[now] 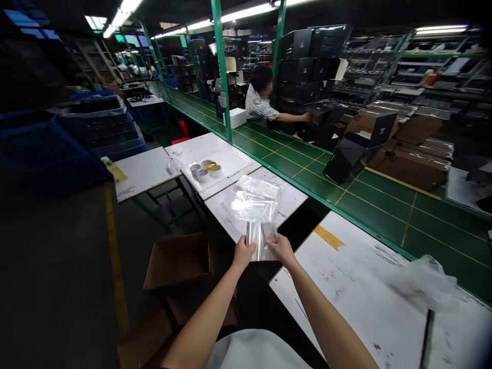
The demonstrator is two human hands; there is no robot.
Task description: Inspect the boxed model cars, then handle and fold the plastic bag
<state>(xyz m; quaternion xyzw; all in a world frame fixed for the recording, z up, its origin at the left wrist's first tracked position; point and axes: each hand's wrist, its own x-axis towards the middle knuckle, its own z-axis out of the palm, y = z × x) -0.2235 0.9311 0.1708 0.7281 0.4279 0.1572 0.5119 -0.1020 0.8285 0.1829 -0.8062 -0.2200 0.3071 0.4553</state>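
Note:
Between my two hands is a clear plastic sheet or bag (261,241), shiny and slightly curved. My left hand (243,252) grips its left edge, thumb on top. On the opposite edge my right hand (282,249) pinches it the same way. Just beyond, a pile of clear plastic bags (251,200) lies crumpled on the white table (294,200). The held plastic is above the near edge of that table. The undersides of my fingers are hidden.
Tape rolls (202,174) lie on the farther table. Open cardboard boxes (179,261) stand on the floor at lower left. A green conveyor (307,166) runs alongside, carrying a black box (355,148). A co-worker (261,100) reaches toward black boxes. A plastic bag (425,282) lies at right.

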